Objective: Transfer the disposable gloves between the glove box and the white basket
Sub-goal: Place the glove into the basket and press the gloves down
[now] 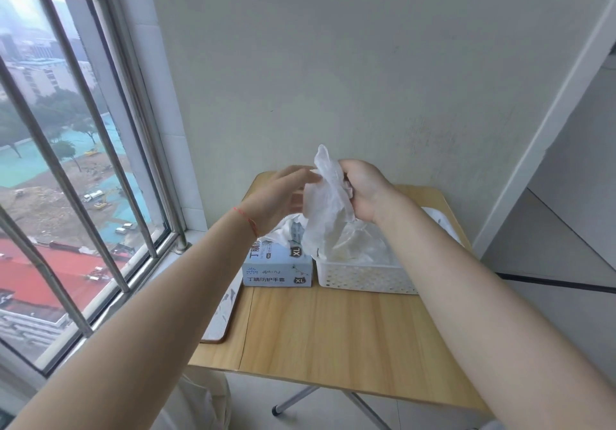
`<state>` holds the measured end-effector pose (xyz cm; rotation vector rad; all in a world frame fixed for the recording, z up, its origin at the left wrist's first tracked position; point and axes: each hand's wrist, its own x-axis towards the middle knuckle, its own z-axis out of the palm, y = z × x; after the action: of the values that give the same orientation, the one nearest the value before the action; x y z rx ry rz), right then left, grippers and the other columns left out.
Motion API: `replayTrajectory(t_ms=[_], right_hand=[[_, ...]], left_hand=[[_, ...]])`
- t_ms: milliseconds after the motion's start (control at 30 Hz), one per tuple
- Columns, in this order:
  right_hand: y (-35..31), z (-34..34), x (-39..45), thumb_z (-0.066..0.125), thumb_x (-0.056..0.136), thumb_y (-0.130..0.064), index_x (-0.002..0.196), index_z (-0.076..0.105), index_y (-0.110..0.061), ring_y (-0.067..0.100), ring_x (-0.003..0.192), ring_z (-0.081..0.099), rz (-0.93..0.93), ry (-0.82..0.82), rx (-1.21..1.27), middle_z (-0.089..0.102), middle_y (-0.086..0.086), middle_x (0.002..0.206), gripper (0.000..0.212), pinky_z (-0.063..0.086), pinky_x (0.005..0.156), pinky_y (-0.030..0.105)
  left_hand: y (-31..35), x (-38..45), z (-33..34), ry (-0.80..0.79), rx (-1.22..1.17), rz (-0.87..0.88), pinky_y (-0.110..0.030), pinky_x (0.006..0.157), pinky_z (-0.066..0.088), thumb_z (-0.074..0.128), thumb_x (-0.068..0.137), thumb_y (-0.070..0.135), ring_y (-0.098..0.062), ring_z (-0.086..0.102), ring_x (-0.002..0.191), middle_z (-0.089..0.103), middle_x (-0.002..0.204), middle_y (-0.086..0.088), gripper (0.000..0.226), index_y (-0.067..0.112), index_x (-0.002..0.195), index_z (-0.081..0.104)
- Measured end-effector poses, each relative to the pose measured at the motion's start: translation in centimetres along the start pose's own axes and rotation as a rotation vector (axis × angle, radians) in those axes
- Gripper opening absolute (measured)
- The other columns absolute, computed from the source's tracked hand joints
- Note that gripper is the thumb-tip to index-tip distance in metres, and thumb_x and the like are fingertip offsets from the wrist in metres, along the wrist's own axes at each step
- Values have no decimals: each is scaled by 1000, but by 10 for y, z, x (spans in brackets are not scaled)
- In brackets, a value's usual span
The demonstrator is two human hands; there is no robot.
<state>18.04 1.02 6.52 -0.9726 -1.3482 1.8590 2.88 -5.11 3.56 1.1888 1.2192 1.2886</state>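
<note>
Right hand (361, 191) clutching a translucent glove (328, 203) above the white basket (365, 276), left hand (278, 196) loosely open, fingertips touching (seemingly steadying it), glove box (278, 268) left.

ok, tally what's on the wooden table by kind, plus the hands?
Pale blue cardboard glove box: 1
White perforated plastic basket: 1
Bunch of translucent white disposable gloves gripped in the right hand: 1
Hands: 2, left hand and right hand
Light wooden folding table: 1
Total: 6

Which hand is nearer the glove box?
Left. The left hand hovers above the glove box; the right hand, gripping a glove, is above the basket.
</note>
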Motion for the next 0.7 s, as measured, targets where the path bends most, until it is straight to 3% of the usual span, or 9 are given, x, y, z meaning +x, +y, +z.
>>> replayTrajectory(t_ms=[100, 167, 233, 267, 333, 433, 500, 600, 700], right_hand=[[1, -1, -4, 39, 88, -2, 43, 44, -12, 21, 40, 44, -7, 44, 1, 42, 7, 47, 46, 38, 49, 21], [2, -4, -5, 47, 90, -24, 63, 46, -15, 24, 50, 48, 3, 49, -20, 44, 9, 63, 29, 43, 54, 23], [3, -8, -7, 55, 86, -59, 83, 57, -14, 23, 60, 60, 39, 3, -157, 58, 7, 71, 46, 53, 59, 29], [4, -10, -9, 59, 82, -64, 92, 62, -13, 22, 66, 64, 32, -4, -245, 64, 6, 76, 53, 55, 61, 32], [7, -11, -11, 71, 82, -46, 104, 64, -9, 23, 74, 68, -12, 10, -366, 68, 8, 87, 44, 57, 63, 35], [9, -13, -11, 66, 86, -12, 83, 63, -8, 25, 70, 64, -74, 148, -388, 65, 11, 83, 6, 54, 65, 34], [8, -15, -8, 61, 83, -8, 65, 57, -12, 22, 60, 54, -104, 261, -398, 57, 9, 68, 19, 42, 58, 30], [6, -11, -7, 53, 82, -9, 56, 43, -18, 17, 51, 35, -147, 334, -465, 40, 0, 50, 29, 24, 52, 25], [4, -1, -7, 44, 81, -12, 57, 31, -21, 17, 54, 26, -176, 308, -534, 29, -2, 55, 29, 20, 53, 28]], left_hand=[[-1, -2, 2, 27, 21, -56, -36, 75, 57, 77, 64, 30, -29, 67, 88, 69, 106, -22, 54, 4, 111, 71], [-5, 0, -1, 104, -36, -75, -40, 76, 57, 79, 66, 24, -30, 67, 87, 69, 108, -26, 43, 5, 104, 74], [-5, -2, -1, 131, -70, -71, -36, 69, 58, 73, 81, 15, -29, 68, 82, 71, 100, -22, 18, 5, 96, 75], [-4, -4, 0, 135, -75, -68, -34, 65, 58, 69, 87, 12, -28, 68, 79, 71, 95, -20, 11, 5, 93, 74], [-1, -7, 0, 148, -71, -53, -32, 64, 57, 65, 91, 11, -27, 67, 76, 70, 90, -16, 11, 3, 94, 71], [1, -9, -7, 212, 37, -79, -29, 62, 52, 66, 90, 16, -24, 61, 68, 67, 81, -10, 6, 10, 91, 67], [-2, -10, -15, 267, 179, -98, -25, 60, 46, 67, 88, 18, -21, 55, 63, 61, 75, -5, 6, 14, 83, 66], [-5, -14, -26, 301, 414, -128, -22, 57, 42, 65, 87, 20, -18, 49, 62, 54, 73, -3, 10, 14, 80, 67], [-2, -18, -28, 181, 417, -136, -34, 82, 55, 70, 80, 28, -21, 62, 81, 65, 90, -6, 24, 11, 97, 72]])
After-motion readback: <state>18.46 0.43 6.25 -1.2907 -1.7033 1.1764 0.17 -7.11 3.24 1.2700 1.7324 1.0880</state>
